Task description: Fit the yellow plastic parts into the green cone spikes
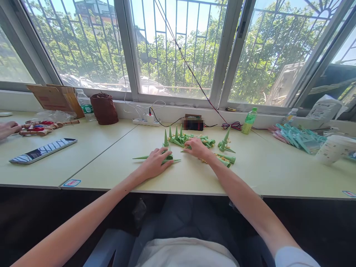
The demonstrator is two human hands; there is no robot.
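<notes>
My left hand (pixel 157 163) rests low over the table, its fingers curled around green cone-shaped plastic pieces. Pointed ends of these green cones (pixel 139 158) stick out on either side of it. Just to the right, my right hand (pixel 197 147) reaches into the group with thumb and fingertips pinched together; what they hold is mostly hidden. Behind both hands lies a pile of green cones (pixel 180 140) with small yellow parts, several standing upright. Another upright green cone (pixel 225 139) stands right of my right hand, and ribbed green pieces (pixel 228 159) lie nearer.
At left are a phone (pixel 43 151), wooden pieces (pixel 46 127), another person's hand (pixel 9 129), a brown pouch (pixel 104 108) and a water bottle (pixel 85 106). A power strip (pixel 141 122) sits behind. To the right are a green bottle (pixel 249 121), turquoise packets (pixel 302 138) and a white cup (pixel 335 149).
</notes>
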